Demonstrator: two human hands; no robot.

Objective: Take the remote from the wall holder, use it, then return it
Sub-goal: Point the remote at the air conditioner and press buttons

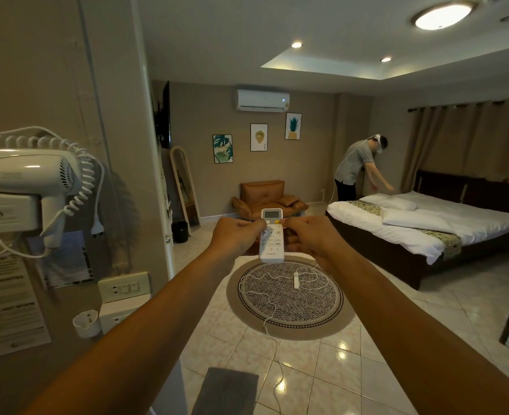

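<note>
On the wall at my far left, a white hair dryer (22,172) sits in its mount with its coiled cord (76,175) looping down; below it, a wall socket (123,287) and a small white cup-shaped holder (87,322) fixed to the wall. The printed notices beside them are too blurred to read.

My left hand (235,239) is stretched out at arm's length in front of me, its fingers (254,225) curled closed around the left edge of the white remote (272,238), the thumb lying across the upper buttons. The remote is held upright in the air between both hands, above the round patterned rug (289,298), its small screen at the top and its top end aimed toward the white air conditioner (262,100) high on the far wall (three framed prints hang below that unit, above a tan armchair (266,199)). A thin white cable (272,313) trails over the rug and the tiled floor (322,369).

My right hand (313,238) grips the remote's right edge, fingers (292,227) pinched shut on it beside the yellow button.

Farther right, a bed (444,226) with white sheets stands by the curtains (468,145), and another person (358,169) bends over its far side. A round ceiling lamp (441,15) glows overhead.
</note>
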